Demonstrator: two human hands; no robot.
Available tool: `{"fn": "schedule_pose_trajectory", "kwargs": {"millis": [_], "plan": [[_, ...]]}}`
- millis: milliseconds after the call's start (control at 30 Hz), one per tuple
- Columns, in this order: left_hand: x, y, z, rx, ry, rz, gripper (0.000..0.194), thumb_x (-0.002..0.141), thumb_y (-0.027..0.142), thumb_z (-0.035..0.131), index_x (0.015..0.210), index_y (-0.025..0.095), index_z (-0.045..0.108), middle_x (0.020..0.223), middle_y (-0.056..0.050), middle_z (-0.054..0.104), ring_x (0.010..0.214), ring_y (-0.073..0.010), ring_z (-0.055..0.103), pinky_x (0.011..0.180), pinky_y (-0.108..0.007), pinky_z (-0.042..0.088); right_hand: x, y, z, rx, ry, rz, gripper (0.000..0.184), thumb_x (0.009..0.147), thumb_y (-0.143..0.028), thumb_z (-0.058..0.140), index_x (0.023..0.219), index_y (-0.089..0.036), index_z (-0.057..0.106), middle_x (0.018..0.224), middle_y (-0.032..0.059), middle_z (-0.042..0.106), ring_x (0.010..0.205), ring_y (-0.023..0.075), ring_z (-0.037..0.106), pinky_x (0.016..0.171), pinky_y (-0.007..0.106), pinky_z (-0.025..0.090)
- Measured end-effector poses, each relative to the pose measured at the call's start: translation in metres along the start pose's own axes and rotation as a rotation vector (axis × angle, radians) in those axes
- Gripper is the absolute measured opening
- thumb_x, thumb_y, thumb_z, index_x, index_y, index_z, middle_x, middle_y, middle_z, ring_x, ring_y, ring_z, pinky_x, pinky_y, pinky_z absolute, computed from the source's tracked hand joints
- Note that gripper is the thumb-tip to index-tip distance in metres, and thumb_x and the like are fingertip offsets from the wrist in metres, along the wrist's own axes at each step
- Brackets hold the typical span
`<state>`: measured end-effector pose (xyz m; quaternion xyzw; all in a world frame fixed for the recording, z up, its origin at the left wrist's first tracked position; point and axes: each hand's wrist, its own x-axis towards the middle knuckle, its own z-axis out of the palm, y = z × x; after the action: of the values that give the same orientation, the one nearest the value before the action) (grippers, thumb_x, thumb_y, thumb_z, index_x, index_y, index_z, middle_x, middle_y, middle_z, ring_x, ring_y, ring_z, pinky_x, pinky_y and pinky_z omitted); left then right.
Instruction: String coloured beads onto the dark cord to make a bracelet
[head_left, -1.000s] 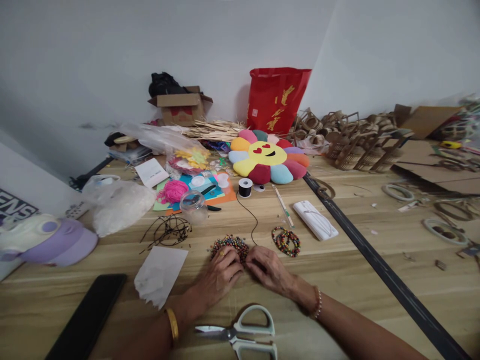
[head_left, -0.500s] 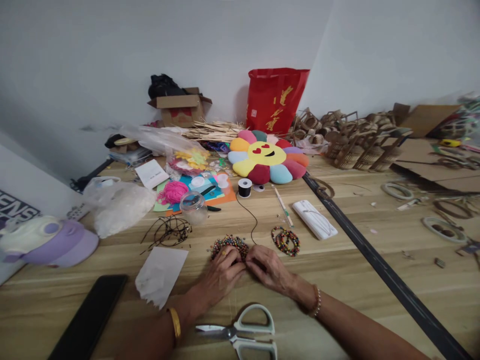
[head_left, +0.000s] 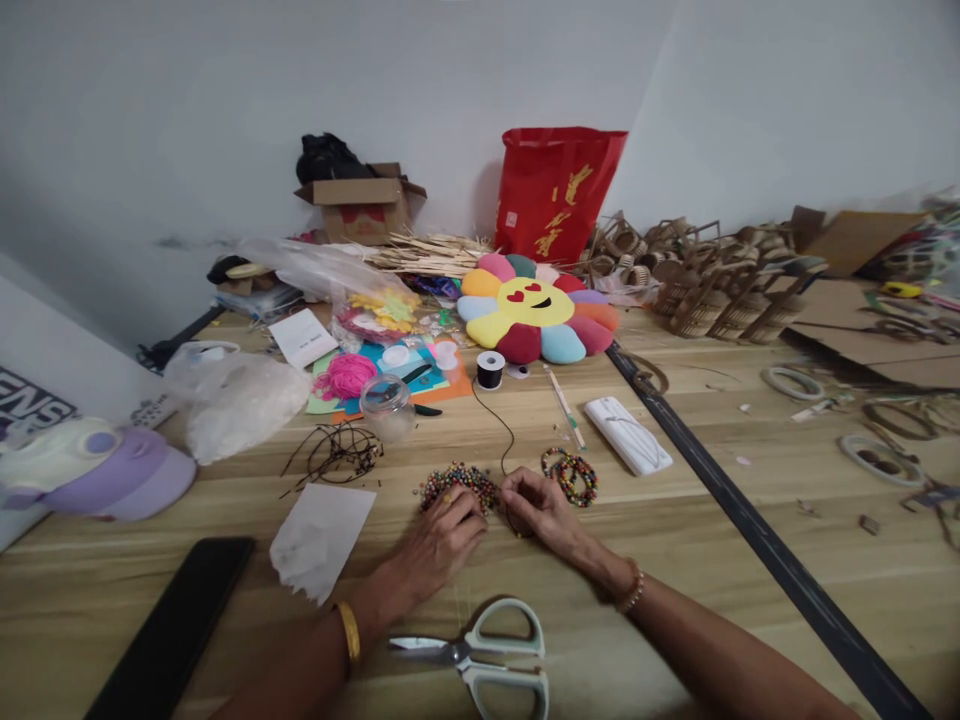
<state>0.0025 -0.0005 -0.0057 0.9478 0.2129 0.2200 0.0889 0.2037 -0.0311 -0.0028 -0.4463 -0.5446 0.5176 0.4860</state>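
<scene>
Two hands working over the worktop (head_left: 697,560): the right hand (head_left: 541,512) has thumb and forefinger pinched on the black cord (head_left: 513,438), which runs up to its spool (head_left: 490,372) at about 12 o'clock. The left hand (head_left: 448,527) is curled over the near edge of the bead pile (head_left: 459,483); its fingertips are hidden, so can't tell if it's gripping anything. Finished-looking beaded loops (head_left: 591,488) sit just off the right hand at 2 o'clock, scissors (head_left: 459,655) down at 6, torn paper (head_left: 322,540) at 9.
</scene>
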Motion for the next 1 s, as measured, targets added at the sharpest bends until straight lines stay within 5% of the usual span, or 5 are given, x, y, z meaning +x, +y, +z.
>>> {"fn": "schedule_pose_trajectory", "kwargs": {"millis": [500, 833, 1000], "plan": [[-0.002, -0.004, 0.005, -0.237, 0.236, 0.009, 0.013, 0.092, 0.011, 0.054, 0.090, 0.014, 0.066, 0.084, -0.006, 0.070, 0.089, -0.0192, 0.061, 0.080, -0.034, 0.054, 0.011, 0.003, -0.019, 0.114, 0.215, 0.019, 0.037, 0.074, -0.052, 0.074, 0.074, -0.018, 0.061, 0.065, -0.0008, 0.058, 0.058, 0.0115, 0.049, 0.055, 0.022, 0.038], [-0.005, -0.006, 0.007, -0.261, 0.190, -0.015, 0.015, 0.093, 0.013, 0.054, 0.085, 0.015, 0.067, 0.082, -0.005, 0.068, 0.085, -0.0183, 0.059, 0.079, -0.034, 0.051, 0.003, 0.003, -0.012, 0.024, 0.107, 0.002, 0.035, 0.081, -0.052, 0.067, 0.076, -0.019, 0.057, 0.060, -0.0026, 0.052, 0.051, 0.0103, 0.044, 0.048, 0.022, 0.038], [-0.009, -0.007, 0.006, -0.183, 0.096, 0.002, 0.015, 0.093, 0.012, 0.054, 0.086, 0.016, 0.066, 0.087, -0.005, 0.065, 0.091, -0.0178, 0.057, 0.083, -0.032, 0.049, -0.007, -0.002, -0.001, -0.263, -0.012, -0.140, 0.029, 0.091, -0.044, 0.056, 0.079, -0.017, 0.056, 0.066, 0.0007, 0.055, 0.056, 0.0115, 0.048, 0.050, 0.022, 0.039]]}}
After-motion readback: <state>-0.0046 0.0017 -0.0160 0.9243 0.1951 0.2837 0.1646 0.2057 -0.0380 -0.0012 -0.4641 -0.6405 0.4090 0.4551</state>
